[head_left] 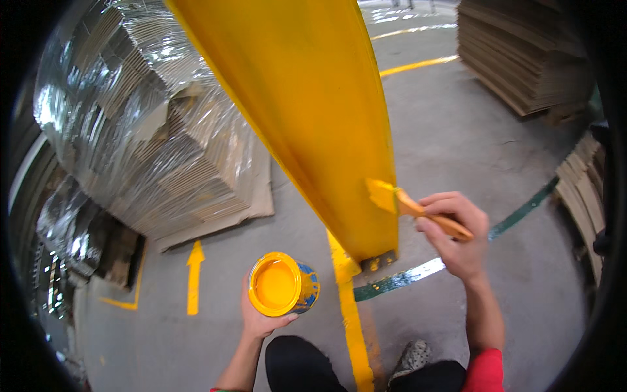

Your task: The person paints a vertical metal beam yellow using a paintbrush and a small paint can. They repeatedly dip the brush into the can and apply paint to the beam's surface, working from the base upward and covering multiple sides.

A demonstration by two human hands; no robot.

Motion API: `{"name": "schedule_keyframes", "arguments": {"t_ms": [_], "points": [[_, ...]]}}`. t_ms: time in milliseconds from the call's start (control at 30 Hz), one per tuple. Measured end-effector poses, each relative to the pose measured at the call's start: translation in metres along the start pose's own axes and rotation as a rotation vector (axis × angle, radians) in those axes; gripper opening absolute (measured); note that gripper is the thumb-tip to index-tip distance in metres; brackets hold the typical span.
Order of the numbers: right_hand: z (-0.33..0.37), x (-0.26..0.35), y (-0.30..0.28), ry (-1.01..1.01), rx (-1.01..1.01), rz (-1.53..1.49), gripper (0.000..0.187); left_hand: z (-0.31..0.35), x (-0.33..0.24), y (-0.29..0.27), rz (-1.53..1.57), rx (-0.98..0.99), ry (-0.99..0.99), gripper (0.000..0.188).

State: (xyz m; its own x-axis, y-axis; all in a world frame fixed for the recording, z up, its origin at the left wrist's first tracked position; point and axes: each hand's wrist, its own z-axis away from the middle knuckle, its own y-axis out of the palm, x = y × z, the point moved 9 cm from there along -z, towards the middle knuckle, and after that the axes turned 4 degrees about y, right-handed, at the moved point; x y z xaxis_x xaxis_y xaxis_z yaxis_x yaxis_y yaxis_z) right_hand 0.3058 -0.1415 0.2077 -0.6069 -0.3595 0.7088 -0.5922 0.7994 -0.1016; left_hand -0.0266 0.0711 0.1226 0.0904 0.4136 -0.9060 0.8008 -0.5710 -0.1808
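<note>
Pinching the paintbrush (410, 206), my right hand (461, 252) points it left toward the beam (313, 124); my left hand (261, 320) cups the can (307, 287)

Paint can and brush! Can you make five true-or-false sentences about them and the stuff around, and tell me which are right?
1. The left hand holds the paint can. True.
2. The right hand holds nothing. False: it holds the brush.
3. The paint inside is yellow. True.
4. The brush is dipped in the paint can. False: it is up at the yellow beam.
5. A yellow arrow marks the floor. True.
</note>
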Motion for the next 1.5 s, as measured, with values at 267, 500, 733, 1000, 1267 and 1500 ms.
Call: {"name": "schedule_keyframes", "arguments": {"t_ms": [267,500,733,1000,1267,1500], "points": [[0.000,-0.027,-0.063,0.349,0.173,-0.220,0.022,0.005,-0.041,0.046,-0.116,-0.163,-0.093,0.129],[0.048,-0.077,-0.160,0.604,-0.069,-0.498,0.028,0.021,-0.063,0.105,-0.166,-0.206,-0.129,0.131],[0.037,-0.060,-0.127,0.665,-0.025,-0.808,0.031,0.030,-0.086,0.138,-0.235,-0.231,-0.148,0.131],[-0.032,0.041,-0.047,0.171,0.290,-0.648,0.024,0.041,-0.119,0.141,-0.271,-0.321,-0.152,0.127],[-0.082,-0.001,0.066,0.141,0.024,-0.284,0.009,0.064,-0.143,0.113,-0.336,-0.410,-0.099,0.119],[-0.168,0.068,0.072,0.044,-0.002,-0.562,0.011,0.093,-0.145,0.095,-0.296,-0.468,-0.119,0.119]]}}
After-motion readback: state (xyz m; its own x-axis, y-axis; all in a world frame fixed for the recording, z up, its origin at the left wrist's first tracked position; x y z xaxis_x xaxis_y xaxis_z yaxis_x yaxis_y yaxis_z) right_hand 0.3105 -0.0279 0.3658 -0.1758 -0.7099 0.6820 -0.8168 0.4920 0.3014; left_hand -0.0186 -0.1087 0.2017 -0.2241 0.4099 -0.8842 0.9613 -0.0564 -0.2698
